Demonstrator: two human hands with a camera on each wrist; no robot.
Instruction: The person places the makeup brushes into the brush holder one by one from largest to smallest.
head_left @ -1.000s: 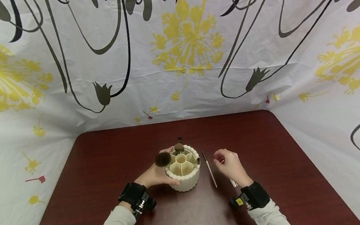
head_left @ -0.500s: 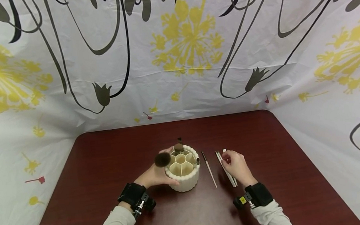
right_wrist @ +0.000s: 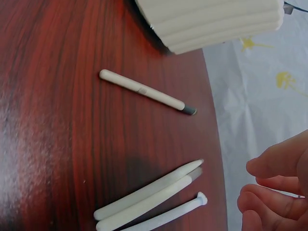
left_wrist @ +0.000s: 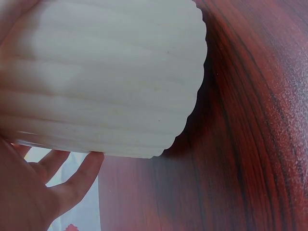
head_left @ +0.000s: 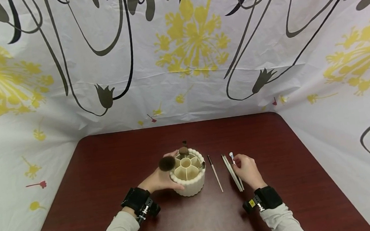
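My left hand [head_left: 159,178] grips the side of a cream, ribbed makeup brush holder [head_left: 190,186], thumb in front and fingers behind. The left wrist view has the holder's wall [left_wrist: 106,82] large, with fingertips [left_wrist: 91,166] against it. A big dark fluffy brush [head_left: 167,163] and a brown one [head_left: 183,151] stick up from the compartments. My right hand [head_left: 248,170], fingers loosely bent, hovers by a white-tipped stick [right_wrist: 168,214]. In the right wrist view there is nothing between its thumb and fingers. Two pale-handled brushes [right_wrist: 149,192] lie side by side left of that stick.
A single thin brush [head_left: 215,173] lies between the holder and the pair, dark tip pointing away. All of this is on a dark red wooden table [head_left: 115,151]. Behind it hangs a white cloth [head_left: 183,93] with yellow and grey flowers.
My right hand has shifted right, uncovering the two side-by-side brushes and the white-tipped stick that it hid before. The left hand and the holder have stayed put.
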